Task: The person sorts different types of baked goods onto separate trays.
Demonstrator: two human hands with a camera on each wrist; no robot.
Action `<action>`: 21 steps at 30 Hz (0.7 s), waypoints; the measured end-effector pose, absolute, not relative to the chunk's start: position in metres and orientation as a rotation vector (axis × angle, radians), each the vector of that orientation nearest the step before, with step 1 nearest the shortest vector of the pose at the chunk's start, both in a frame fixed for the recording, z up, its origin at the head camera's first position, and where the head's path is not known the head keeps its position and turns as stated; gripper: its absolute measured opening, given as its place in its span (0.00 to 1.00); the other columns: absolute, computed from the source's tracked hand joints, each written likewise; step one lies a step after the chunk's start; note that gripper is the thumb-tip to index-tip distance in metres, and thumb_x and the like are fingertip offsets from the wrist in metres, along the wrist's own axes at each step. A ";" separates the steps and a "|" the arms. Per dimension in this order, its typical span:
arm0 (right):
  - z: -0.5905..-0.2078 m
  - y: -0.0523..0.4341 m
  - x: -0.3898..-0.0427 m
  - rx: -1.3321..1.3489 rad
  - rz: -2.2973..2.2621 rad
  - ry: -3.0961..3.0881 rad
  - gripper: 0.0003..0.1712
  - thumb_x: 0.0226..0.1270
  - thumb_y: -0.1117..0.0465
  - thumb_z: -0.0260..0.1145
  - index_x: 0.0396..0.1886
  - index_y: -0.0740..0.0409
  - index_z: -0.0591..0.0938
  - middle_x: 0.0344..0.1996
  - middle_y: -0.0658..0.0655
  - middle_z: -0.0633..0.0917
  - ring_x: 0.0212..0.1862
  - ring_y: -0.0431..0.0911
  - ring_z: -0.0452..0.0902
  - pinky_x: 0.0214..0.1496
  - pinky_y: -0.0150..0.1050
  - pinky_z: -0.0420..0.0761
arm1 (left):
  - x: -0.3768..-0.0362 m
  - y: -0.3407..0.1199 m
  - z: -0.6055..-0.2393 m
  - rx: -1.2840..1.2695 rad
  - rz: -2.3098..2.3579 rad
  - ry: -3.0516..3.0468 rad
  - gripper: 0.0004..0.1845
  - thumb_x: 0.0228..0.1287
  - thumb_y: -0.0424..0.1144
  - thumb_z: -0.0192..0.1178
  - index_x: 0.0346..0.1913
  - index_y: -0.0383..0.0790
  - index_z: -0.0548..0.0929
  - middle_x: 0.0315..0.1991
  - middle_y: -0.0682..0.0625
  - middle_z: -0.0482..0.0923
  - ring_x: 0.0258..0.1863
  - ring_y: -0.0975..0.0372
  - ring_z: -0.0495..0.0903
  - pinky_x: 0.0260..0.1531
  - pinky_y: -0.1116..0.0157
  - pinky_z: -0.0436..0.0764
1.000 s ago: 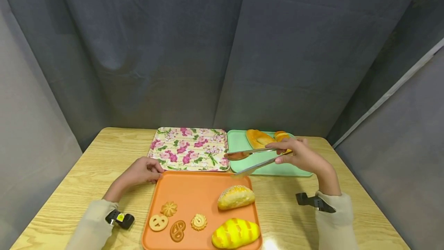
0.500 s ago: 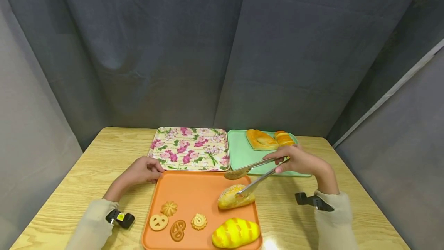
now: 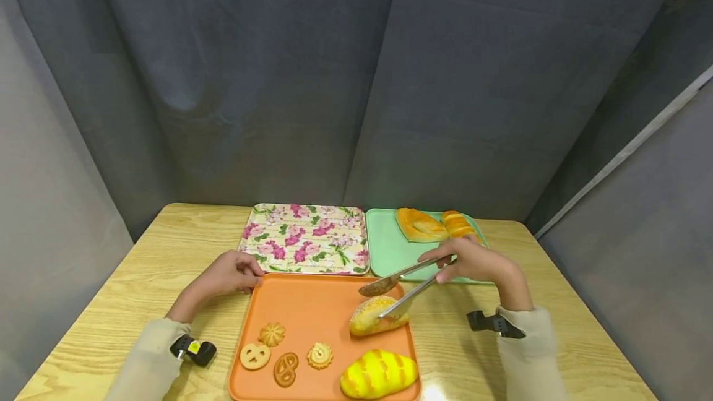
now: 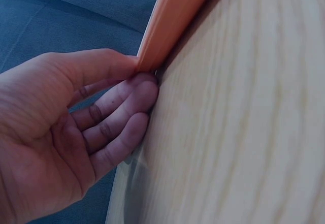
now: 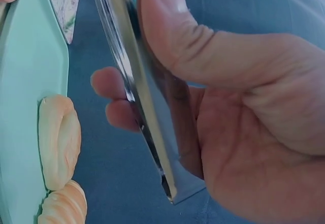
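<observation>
While cookies share it, orange tray holds two loaves.

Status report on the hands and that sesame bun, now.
Right hand grips tongs, tips straddling sesame bun. Left hand pinches orange tray corner. Nothing blocking.

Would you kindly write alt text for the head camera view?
A right hand lowers metal tongs onto a seeded bun on an orange tray while the left hand holds the tray's corner. Behind sit a floral tray and a green tray holding two pastries.
</observation>
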State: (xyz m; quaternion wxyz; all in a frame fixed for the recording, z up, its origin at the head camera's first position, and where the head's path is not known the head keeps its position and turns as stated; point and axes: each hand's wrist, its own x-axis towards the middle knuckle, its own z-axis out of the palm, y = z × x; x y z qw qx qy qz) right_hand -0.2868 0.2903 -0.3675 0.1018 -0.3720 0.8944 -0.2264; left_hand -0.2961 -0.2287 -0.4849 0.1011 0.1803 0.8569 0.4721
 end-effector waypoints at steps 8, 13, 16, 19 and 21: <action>-0.367 0.279 -0.285 -1.028 -0.603 2.708 0.20 0.63 0.58 0.73 0.55 0.55 0.88 0.31 0.46 0.88 0.29 0.38 0.67 0.43 0.43 0.55 | -0.295 -0.229 -0.484 0.540 1.390 2.533 0.04 0.64 0.31 0.68 0.38 0.32 0.87 0.32 0.43 0.87 0.24 0.60 0.81 0.27 0.64 0.83; -0.367 0.275 -0.285 -1.021 -0.596 2.772 0.19 0.62 0.55 0.73 0.53 0.52 0.89 0.40 0.49 0.91 0.35 0.36 0.75 0.44 0.46 0.53 | -0.295 -0.229 -0.484 0.545 1.387 2.537 0.04 0.64 0.31 0.68 0.38 0.32 0.87 0.31 0.43 0.87 0.24 0.60 0.81 0.27 0.63 0.84; -0.368 0.274 -0.286 -1.023 -0.607 2.803 0.20 0.61 0.54 0.73 0.53 0.52 0.89 0.41 0.50 0.91 0.39 0.35 0.78 0.45 0.45 0.53 | -0.295 -0.229 -0.484 0.550 1.386 2.537 0.04 0.64 0.31 0.68 0.38 0.32 0.87 0.31 0.43 0.86 0.24 0.60 0.80 0.27 0.64 0.83; -0.368 0.273 -0.285 -1.027 -0.627 2.830 0.21 0.60 0.53 0.74 0.53 0.52 0.89 0.39 0.47 0.91 0.36 0.35 0.74 0.43 0.46 0.52 | -0.295 -0.228 -0.483 0.550 1.382 2.539 0.04 0.64 0.31 0.68 0.38 0.32 0.87 0.31 0.43 0.86 0.24 0.60 0.80 0.26 0.64 0.83; -0.368 0.274 -0.285 -1.035 -0.649 2.845 0.21 0.59 0.54 0.74 0.53 0.52 0.89 0.37 0.45 0.90 0.33 0.35 0.72 0.43 0.46 0.51 | -0.295 -0.228 -0.483 0.549 1.378 2.541 0.04 0.64 0.31 0.68 0.38 0.32 0.87 0.30 0.43 0.86 0.24 0.60 0.80 0.26 0.64 0.83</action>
